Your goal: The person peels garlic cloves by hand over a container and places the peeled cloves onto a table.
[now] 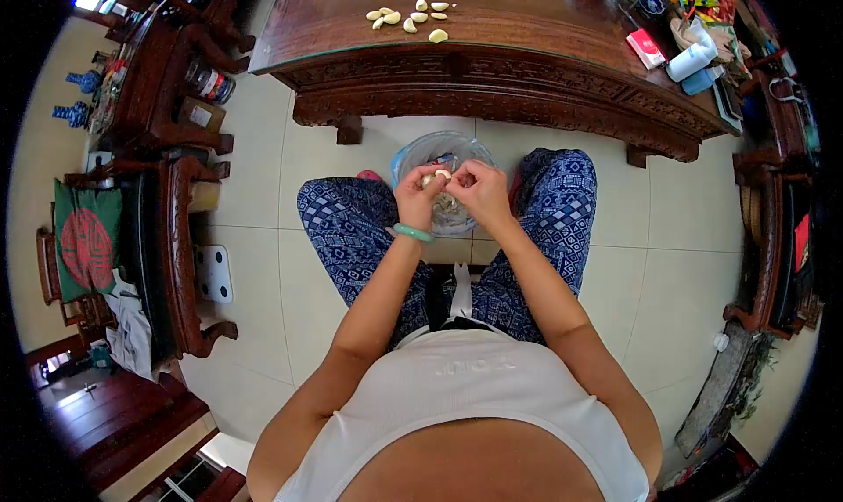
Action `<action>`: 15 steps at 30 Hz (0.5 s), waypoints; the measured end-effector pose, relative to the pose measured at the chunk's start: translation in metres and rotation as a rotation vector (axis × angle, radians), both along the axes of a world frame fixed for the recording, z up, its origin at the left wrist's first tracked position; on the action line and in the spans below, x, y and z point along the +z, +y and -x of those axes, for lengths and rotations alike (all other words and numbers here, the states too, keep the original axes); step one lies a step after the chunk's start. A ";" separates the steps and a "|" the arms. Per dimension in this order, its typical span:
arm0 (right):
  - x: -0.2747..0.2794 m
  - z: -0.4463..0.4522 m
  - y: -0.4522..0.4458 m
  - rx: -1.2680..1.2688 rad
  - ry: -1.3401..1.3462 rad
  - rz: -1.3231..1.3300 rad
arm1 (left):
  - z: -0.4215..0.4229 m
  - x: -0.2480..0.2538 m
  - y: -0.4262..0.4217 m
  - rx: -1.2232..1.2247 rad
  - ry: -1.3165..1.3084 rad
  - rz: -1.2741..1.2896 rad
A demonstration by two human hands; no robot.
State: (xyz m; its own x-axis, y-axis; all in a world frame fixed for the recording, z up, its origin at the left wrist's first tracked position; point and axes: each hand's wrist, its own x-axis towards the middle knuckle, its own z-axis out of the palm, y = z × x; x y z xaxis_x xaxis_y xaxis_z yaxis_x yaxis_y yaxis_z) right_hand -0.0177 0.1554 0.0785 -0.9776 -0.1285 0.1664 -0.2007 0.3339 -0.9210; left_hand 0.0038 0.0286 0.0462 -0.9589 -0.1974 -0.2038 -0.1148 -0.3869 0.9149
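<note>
While my left hand (416, 195) holds a garlic clove (443, 174) and my right hand (481, 192) pinches it, I work over the bin (417, 144), maybe to spare the floor (632, 317); more cloves (410, 26) lie by the near edge of the surface (544, 28), in reach

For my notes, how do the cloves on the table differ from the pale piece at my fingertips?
The cloves lie on the table; the pale piece is held between your left hand and right hand, over the bin. The cloves show openly, while the pale piece is partly hidden. Both look pale and small.
</note>
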 end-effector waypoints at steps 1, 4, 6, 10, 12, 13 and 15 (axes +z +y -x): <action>0.001 0.000 0.000 0.000 0.000 0.000 | 0.001 -0.001 -0.001 -0.025 -0.010 -0.053; 0.001 0.000 0.001 0.025 0.019 -0.017 | 0.002 0.002 -0.003 -0.070 -0.018 -0.004; 0.003 0.000 0.001 0.046 0.022 -0.023 | 0.003 0.000 -0.006 -0.104 -0.037 -0.025; -0.001 0.002 0.005 0.105 -0.023 0.007 | 0.004 0.000 -0.014 -0.229 -0.106 -0.043; 0.000 0.006 0.006 0.069 -0.071 0.017 | 0.004 -0.001 -0.018 -0.260 -0.112 -0.052; 0.002 0.008 0.006 0.032 -0.117 0.026 | 0.003 -0.002 -0.019 -0.290 -0.117 -0.061; 0.000 0.010 0.008 0.019 -0.134 0.005 | 0.001 -0.004 -0.020 -0.260 -0.149 -0.117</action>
State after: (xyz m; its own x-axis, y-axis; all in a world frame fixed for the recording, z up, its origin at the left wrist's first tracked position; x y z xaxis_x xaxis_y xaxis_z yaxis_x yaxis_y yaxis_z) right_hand -0.0277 0.1636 0.0788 -0.9886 -0.1466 0.0351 -0.0819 0.3267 -0.9416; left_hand 0.0026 0.0083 0.0418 -0.9319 0.0839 -0.3530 -0.3535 -0.4286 0.8314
